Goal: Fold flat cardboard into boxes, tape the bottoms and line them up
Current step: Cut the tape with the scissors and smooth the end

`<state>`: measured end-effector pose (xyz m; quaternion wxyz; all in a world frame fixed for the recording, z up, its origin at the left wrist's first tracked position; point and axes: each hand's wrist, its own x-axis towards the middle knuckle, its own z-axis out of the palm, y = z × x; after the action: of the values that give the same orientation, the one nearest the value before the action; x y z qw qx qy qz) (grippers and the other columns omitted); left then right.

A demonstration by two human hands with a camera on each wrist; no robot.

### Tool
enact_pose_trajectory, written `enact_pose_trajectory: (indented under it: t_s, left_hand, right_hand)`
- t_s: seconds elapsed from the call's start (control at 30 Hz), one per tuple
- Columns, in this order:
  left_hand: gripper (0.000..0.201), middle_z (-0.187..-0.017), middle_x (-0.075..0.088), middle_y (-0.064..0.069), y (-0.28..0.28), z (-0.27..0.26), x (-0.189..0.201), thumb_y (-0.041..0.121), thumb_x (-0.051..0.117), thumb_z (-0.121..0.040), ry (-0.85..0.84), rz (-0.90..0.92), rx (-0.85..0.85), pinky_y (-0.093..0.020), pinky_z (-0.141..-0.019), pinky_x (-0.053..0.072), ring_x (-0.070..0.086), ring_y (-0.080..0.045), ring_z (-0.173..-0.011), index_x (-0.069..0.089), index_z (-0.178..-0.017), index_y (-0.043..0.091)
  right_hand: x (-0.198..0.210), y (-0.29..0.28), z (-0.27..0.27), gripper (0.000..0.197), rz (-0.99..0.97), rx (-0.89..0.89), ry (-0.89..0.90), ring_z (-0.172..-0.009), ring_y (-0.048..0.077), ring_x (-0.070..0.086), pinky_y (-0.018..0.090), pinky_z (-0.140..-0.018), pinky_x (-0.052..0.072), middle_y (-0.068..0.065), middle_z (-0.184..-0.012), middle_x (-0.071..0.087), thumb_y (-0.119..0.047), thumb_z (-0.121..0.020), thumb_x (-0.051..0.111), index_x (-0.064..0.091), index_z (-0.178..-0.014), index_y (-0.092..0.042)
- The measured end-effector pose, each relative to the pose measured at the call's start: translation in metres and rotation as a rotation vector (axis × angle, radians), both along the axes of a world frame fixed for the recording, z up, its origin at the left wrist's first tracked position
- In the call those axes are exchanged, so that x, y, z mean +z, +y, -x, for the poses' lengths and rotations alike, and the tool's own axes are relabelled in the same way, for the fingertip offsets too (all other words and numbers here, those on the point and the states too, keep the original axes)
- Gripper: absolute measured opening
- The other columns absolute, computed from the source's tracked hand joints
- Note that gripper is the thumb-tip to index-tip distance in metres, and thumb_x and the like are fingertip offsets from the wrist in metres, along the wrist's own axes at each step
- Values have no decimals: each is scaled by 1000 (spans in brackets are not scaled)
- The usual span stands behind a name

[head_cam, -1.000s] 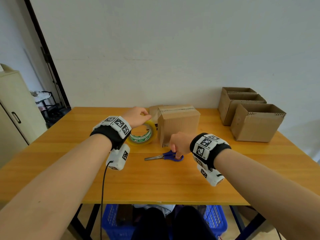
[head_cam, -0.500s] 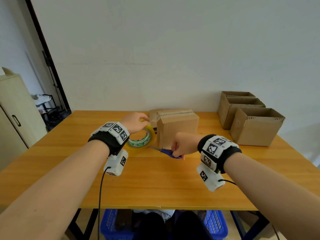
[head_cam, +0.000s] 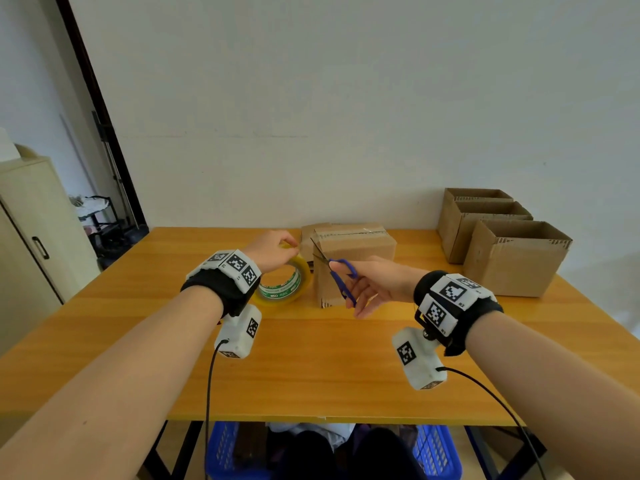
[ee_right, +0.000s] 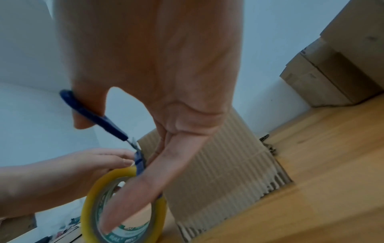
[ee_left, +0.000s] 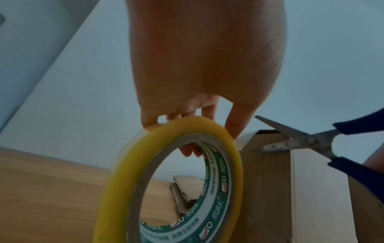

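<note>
A folded cardboard box (head_cam: 353,261) (ee_right: 224,164) stands bottom-up mid-table with clear tape along its top seam. My left hand (head_cam: 273,249) (ee_left: 207,74) grips the top of a yellow tape roll (head_cam: 284,284) (ee_left: 166,180) (ee_right: 122,205) standing on edge left of the box; a strip of tape (ee_left: 246,137) runs from roll to box. My right hand (head_cam: 372,284) (ee_right: 166,82) holds blue-handled scissors (head_cam: 334,268) (ee_left: 311,141) (ee_right: 99,118), blades apart, tips at the box's upper left corner by the strip.
Three open-topped cardboard boxes (head_cam: 512,258) stand in a row at the table's (head_cam: 311,375) back right by the wall. Folded cardboard (ee_left: 185,194) lies behind the roll. Blue baskets (head_cam: 436,455) sit under the table. A cabinet (head_cam: 31,237) stands at the left.
My right hand picked the scissors up off the table, raised them and opened the blades at the tape strip by the box corner. The left hand kept its hold on the roll.
</note>
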<state>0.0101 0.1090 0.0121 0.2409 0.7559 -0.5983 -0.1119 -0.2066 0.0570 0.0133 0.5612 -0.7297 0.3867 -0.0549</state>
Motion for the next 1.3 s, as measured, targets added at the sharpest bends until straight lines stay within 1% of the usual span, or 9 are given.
enact_pose_trajectory:
  t_s: [0.07,0.17,0.3,0.47,0.73,0.97,1.13,1.2,1.3]
  left_hand:
    - [31,-132,54,-6,1,0,1,22,53,-95,14,3,-4,-29,-98,36,47,-21,-124,58,-123,11]
    - [31,-132,55,-6,1,0,0,23,54,-94,15,6,-7,-31,-99,37,48,-21,-123,58,-123,12]
    - [36,-131,55,-6,0,1,-2,32,57,-92,20,18,-6,-34,-101,38,48,-22,-124,58,-122,11]
    - [43,-130,56,-4,0,3,-4,41,60,-88,27,39,22,-29,-93,38,50,-20,-122,58,-121,13]
    - [43,-129,55,-5,1,9,-4,39,64,-86,32,60,67,-28,-86,37,50,-21,-120,56,-119,12]
    - [55,-121,58,-4,0,8,-7,51,68,-78,-24,54,111,-30,-81,43,55,-21,-107,55,-117,15]
    - [51,-120,58,-3,-2,8,-11,49,66,-81,-59,64,131,-33,-83,46,56,-21,-106,54,-117,16]
    - [46,-122,59,-3,-2,8,-12,46,64,-84,-91,77,134,-32,-83,47,56,-20,-106,54,-118,17]
    - [43,-122,60,-1,0,9,-13,42,61,-87,-146,113,113,-28,-82,46,57,-19,-107,55,-121,17]
  right_hand:
    - [0,4,-4,63,18,-30,-37,-60,25,66,31,-57,59,18,-77,69,-57,-80,62,61,-96,4]
    - [1,8,-8,56,35,-50,-89,-55,23,65,30,-55,59,18,-75,69,-51,-85,61,62,-92,4]
    - [0,11,-12,52,61,-77,-123,-51,22,64,30,-55,59,18,-75,68,-47,-86,63,62,-89,5]
    - [1,14,-15,51,101,-106,-116,-51,23,64,29,-54,59,18,-77,69,-46,-86,64,63,-86,4]
    - [4,16,-15,47,143,-121,-110,-48,20,64,26,-49,56,14,-73,69,-44,-86,65,63,-81,2]
    - [5,15,-16,45,169,-111,-112,-50,21,65,25,-49,56,13,-74,69,-43,-86,65,64,-82,2]
    - [4,16,-16,38,183,-100,-122,-51,20,65,26,-51,57,11,-71,68,-39,-87,65,65,-79,-2]
    - [4,16,-15,34,189,-93,-128,-51,19,65,24,-50,56,10,-70,67,-37,-88,65,65,-76,-5]
    - [3,15,-16,35,206,-88,-125,-52,18,66,22,-49,55,10,-69,67,-36,-87,65,65,-76,-3]
